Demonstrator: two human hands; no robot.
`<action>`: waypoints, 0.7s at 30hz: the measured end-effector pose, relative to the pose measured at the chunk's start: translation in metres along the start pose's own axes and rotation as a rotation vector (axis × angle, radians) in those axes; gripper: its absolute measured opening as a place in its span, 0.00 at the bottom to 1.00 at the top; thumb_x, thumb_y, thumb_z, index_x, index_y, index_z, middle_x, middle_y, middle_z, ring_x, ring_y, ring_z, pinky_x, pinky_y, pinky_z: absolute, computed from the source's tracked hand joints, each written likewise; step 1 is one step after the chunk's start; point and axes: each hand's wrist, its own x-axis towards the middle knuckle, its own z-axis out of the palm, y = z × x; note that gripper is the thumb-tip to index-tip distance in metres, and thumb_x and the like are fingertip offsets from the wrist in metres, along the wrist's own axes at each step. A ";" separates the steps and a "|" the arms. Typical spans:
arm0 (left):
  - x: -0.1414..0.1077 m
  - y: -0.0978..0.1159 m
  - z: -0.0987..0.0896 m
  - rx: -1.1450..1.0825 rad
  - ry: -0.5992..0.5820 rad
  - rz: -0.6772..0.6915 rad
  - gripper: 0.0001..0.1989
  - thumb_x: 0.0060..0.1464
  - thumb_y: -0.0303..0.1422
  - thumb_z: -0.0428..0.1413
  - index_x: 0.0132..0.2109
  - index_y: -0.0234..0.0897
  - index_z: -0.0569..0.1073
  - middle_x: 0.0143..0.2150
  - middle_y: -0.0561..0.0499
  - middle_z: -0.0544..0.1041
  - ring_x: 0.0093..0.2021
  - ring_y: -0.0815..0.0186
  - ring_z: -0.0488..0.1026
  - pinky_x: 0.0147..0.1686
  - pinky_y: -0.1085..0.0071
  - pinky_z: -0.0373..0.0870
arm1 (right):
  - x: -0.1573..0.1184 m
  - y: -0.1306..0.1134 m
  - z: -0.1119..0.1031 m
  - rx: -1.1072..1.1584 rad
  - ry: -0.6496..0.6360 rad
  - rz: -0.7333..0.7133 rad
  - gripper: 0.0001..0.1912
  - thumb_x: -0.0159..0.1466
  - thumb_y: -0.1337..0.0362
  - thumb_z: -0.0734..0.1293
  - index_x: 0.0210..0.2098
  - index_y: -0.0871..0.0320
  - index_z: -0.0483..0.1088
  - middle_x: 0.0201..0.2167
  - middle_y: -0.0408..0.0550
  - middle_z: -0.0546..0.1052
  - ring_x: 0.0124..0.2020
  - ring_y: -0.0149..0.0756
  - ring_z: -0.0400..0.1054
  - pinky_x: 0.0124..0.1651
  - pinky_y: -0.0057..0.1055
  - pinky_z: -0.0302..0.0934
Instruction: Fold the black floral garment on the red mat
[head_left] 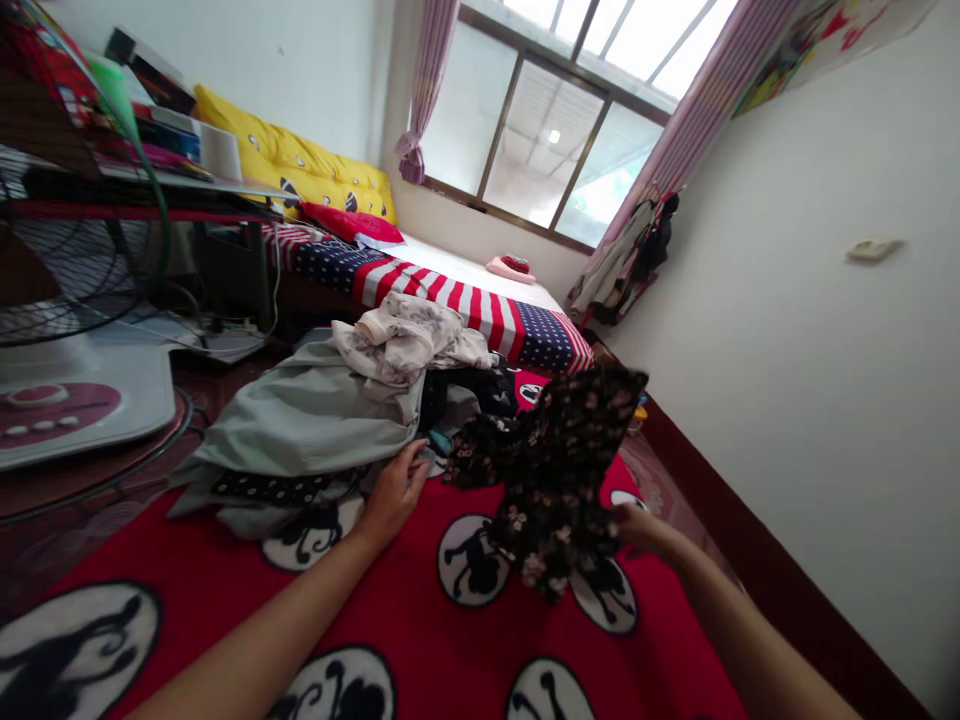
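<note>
My right hand (pixel 636 527) grips a black floral garment (pixel 564 460) and holds it up above the red blanket (pixel 420 620), which has black-and-white round prints. My left hand (pixel 394 490) rests palm down at the near edge of a heap of clothes, touching the pale green fabric (pixel 307 415) and the dark pieces beside it. A cream patterned garment (pixel 409 340) lies crumpled on top of the heap. The lower end of the floral garment trails toward the heap's dark clothes (pixel 480 395).
A bed with a stars-and-stripes cover (pixel 457 295) and yellow pillows (pixel 315 170) stands behind the heap. A fan with its white base (pixel 82 400) is at the left, under a cluttered desk (pixel 135 170). A white wall (pixel 825 380) runs along the right; clothes hang near the window (pixel 630 255).
</note>
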 end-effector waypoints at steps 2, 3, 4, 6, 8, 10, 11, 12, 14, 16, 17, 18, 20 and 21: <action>0.001 -0.001 0.000 -0.014 -0.008 0.013 0.19 0.62 0.36 0.46 0.58 0.37 0.64 0.55 0.43 0.74 0.50 0.61 0.74 0.53 0.64 0.68 | -0.019 0.021 0.013 -0.022 -0.150 0.023 0.05 0.42 0.66 0.71 0.18 0.59 0.71 0.14 0.44 0.72 0.15 0.35 0.67 0.24 0.30 0.62; 0.001 -0.002 0.001 -0.025 -0.012 0.023 0.19 0.61 0.36 0.46 0.58 0.36 0.64 0.55 0.42 0.74 0.50 0.61 0.75 0.53 0.64 0.68 | -0.025 0.026 0.017 -0.024 -0.199 0.021 0.05 0.44 0.64 0.71 0.20 0.59 0.72 0.17 0.45 0.74 0.16 0.35 0.67 0.25 0.31 0.63; 0.001 -0.003 0.002 -0.034 -0.016 0.036 0.20 0.61 0.36 0.47 0.58 0.36 0.64 0.54 0.42 0.74 0.49 0.61 0.75 0.52 0.63 0.69 | -0.031 0.028 0.020 -0.019 -0.211 0.002 0.06 0.46 0.62 0.69 0.23 0.59 0.74 0.21 0.46 0.77 0.18 0.35 0.68 0.27 0.32 0.64; 0.001 -0.006 0.004 -0.038 -0.028 0.069 0.20 0.60 0.36 0.49 0.58 0.36 0.65 0.53 0.42 0.74 0.49 0.60 0.75 0.51 0.62 0.70 | -0.040 0.022 0.028 -0.005 -0.150 -0.095 0.12 0.52 0.59 0.66 0.33 0.58 0.74 0.32 0.49 0.79 0.23 0.35 0.71 0.33 0.34 0.67; 0.001 -0.008 0.005 -0.019 -0.042 0.109 0.20 0.60 0.36 0.50 0.58 0.36 0.65 0.53 0.42 0.74 0.49 0.59 0.75 0.51 0.61 0.70 | -0.048 0.005 0.039 0.012 -0.063 -0.257 0.16 0.55 0.60 0.63 0.41 0.58 0.72 0.41 0.52 0.77 0.27 0.35 0.71 0.37 0.36 0.67; 0.000 -0.009 0.006 0.004 -0.049 0.138 0.20 0.60 0.36 0.50 0.58 0.37 0.66 0.53 0.42 0.74 0.49 0.59 0.75 0.50 0.61 0.70 | -0.055 -0.019 0.053 0.017 -0.022 -0.403 0.20 0.57 0.65 0.61 0.49 0.57 0.68 0.51 0.54 0.72 0.29 0.34 0.70 0.39 0.36 0.67; 0.000 -0.010 0.006 0.011 -0.047 0.147 0.19 0.60 0.35 0.50 0.57 0.37 0.66 0.53 0.42 0.74 0.48 0.59 0.75 0.50 0.61 0.70 | -0.058 -0.032 0.061 -0.010 -0.023 -0.449 0.25 0.57 0.68 0.60 0.54 0.56 0.65 0.57 0.55 0.67 0.31 0.33 0.71 0.40 0.35 0.67; 0.000 -0.010 0.006 0.015 -0.044 0.151 0.19 0.60 0.35 0.50 0.57 0.37 0.66 0.52 0.42 0.74 0.48 0.59 0.75 0.50 0.61 0.70 | -0.059 -0.045 0.068 -0.066 -0.033 -0.474 0.31 0.56 0.70 0.60 0.59 0.54 0.61 0.62 0.55 0.62 0.33 0.33 0.71 0.41 0.34 0.66; 0.000 -0.011 0.006 0.016 -0.037 0.151 0.18 0.60 0.35 0.50 0.57 0.36 0.67 0.52 0.42 0.74 0.48 0.59 0.75 0.50 0.61 0.70 | -0.061 -0.072 0.080 -0.274 -0.094 -0.463 0.40 0.54 0.74 0.61 0.66 0.52 0.51 0.65 0.56 0.56 0.39 0.37 0.72 0.42 0.34 0.65; -0.001 -0.011 0.006 0.010 -0.028 0.145 0.18 0.61 0.35 0.49 0.57 0.35 0.67 0.52 0.42 0.75 0.48 0.59 0.75 0.51 0.61 0.69 | -0.067 -0.096 0.086 -0.507 -0.220 -0.426 0.39 0.55 0.74 0.61 0.66 0.57 0.52 0.60 0.60 0.64 0.42 0.42 0.72 0.42 0.35 0.63; -0.001 -0.012 0.006 0.005 -0.020 0.140 0.18 0.61 0.36 0.49 0.56 0.35 0.67 0.52 0.42 0.75 0.48 0.60 0.75 0.51 0.61 0.69 | -0.073 -0.107 0.087 -0.585 -0.284 -0.418 0.33 0.56 0.74 0.61 0.62 0.60 0.58 0.54 0.61 0.70 0.43 0.45 0.71 0.42 0.35 0.62; -0.001 -0.012 0.005 -0.001 -0.011 0.136 0.18 0.62 0.36 0.48 0.56 0.35 0.67 0.52 0.42 0.75 0.48 0.60 0.75 0.51 0.61 0.69 | -0.083 -0.117 0.087 -0.634 -0.334 -0.423 0.26 0.57 0.72 0.61 0.56 0.62 0.66 0.47 0.60 0.74 0.42 0.45 0.71 0.42 0.35 0.61; -0.002 -0.012 0.005 -0.012 0.007 0.128 0.18 0.62 0.37 0.47 0.56 0.35 0.67 0.52 0.42 0.75 0.48 0.60 0.75 0.52 0.61 0.69 | -0.111 -0.137 0.081 -0.618 -0.433 -0.512 0.12 0.58 0.70 0.63 0.40 0.60 0.73 0.35 0.54 0.77 0.39 0.43 0.71 0.40 0.32 0.59; -0.001 -0.012 0.004 -0.017 0.017 0.123 0.18 0.63 0.37 0.47 0.56 0.35 0.68 0.52 0.42 0.75 0.49 0.60 0.74 0.52 0.61 0.68 | -0.127 -0.146 0.074 -0.561 -0.507 -0.577 0.06 0.57 0.68 0.65 0.33 0.59 0.73 0.31 0.49 0.76 0.35 0.39 0.70 0.38 0.29 0.58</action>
